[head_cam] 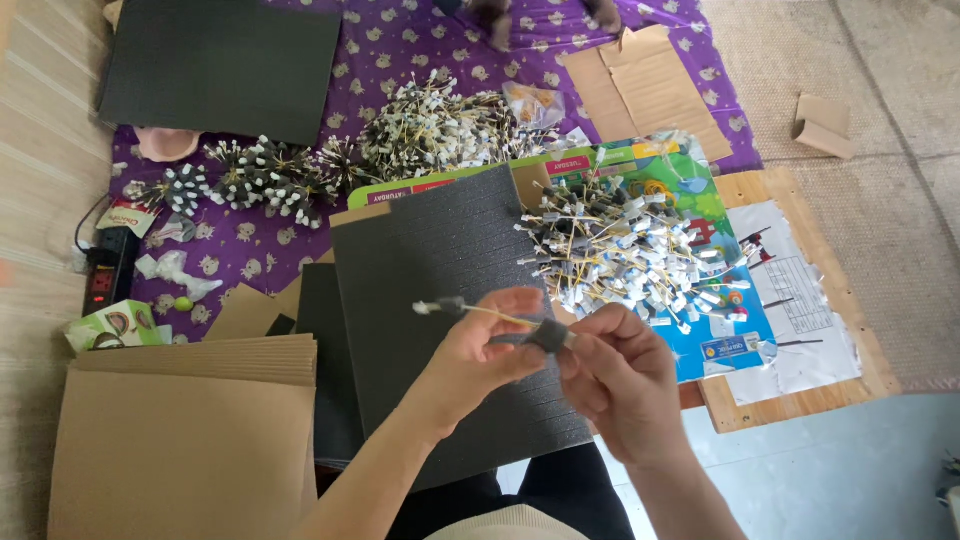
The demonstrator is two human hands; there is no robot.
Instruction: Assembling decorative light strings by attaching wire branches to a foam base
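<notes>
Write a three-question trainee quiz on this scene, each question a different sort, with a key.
1. True or false: both hands hold the same small wire piece.
2. Multiple choice: the loose pile of wire pieces nearest the hands lies on a) the purple cloth, b) a colourful printed sheet, c) the cardboard stack.
3. What lies directly under the hands?

Key
1. True: the left hand and right hand both pinch the wire piece, its white tip pointing left.
2. b: the pile lies on the printed sheet, which rests on a wooden board.
3. A dark foam sheet, with the cardboard stack to its left.
</notes>
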